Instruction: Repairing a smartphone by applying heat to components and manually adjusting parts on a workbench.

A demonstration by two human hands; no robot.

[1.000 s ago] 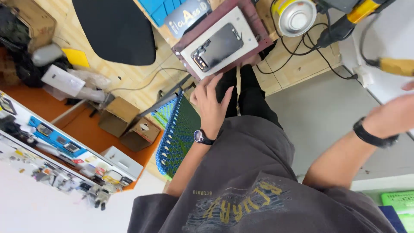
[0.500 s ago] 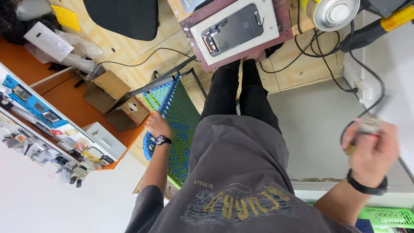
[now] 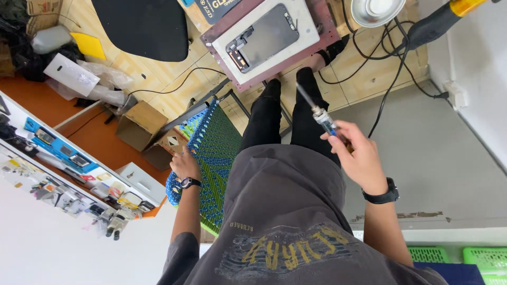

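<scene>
My right hand (image 3: 355, 154) grips a small screwdriver (image 3: 318, 114) with a clear blue handle, its thin shaft pointing up toward the table edge. My left hand (image 3: 185, 164), with a watch on the wrist, rests on the green and blue woven chair seat (image 3: 211, 153) beside my leg, fingers bent against it. On the wooden table above lies an opened phone (image 3: 263, 38) on a white pad inside a dark red frame (image 3: 327, 32). My black trousers and grey shirt fill the middle of the view.
A black mat (image 3: 142, 26) lies on the table to the left. A metal lamp shade (image 3: 377, 9) and black cables (image 3: 391, 68) are at the top right. Cardboard boxes (image 3: 140, 124) stand under the table. Green baskets (image 3: 483, 258) sit at the bottom right.
My right hand has swung in from the far right toward the middle, now holding the screwdriver up with its shaft visible. My left hand stays low on the chair seat.
</scene>
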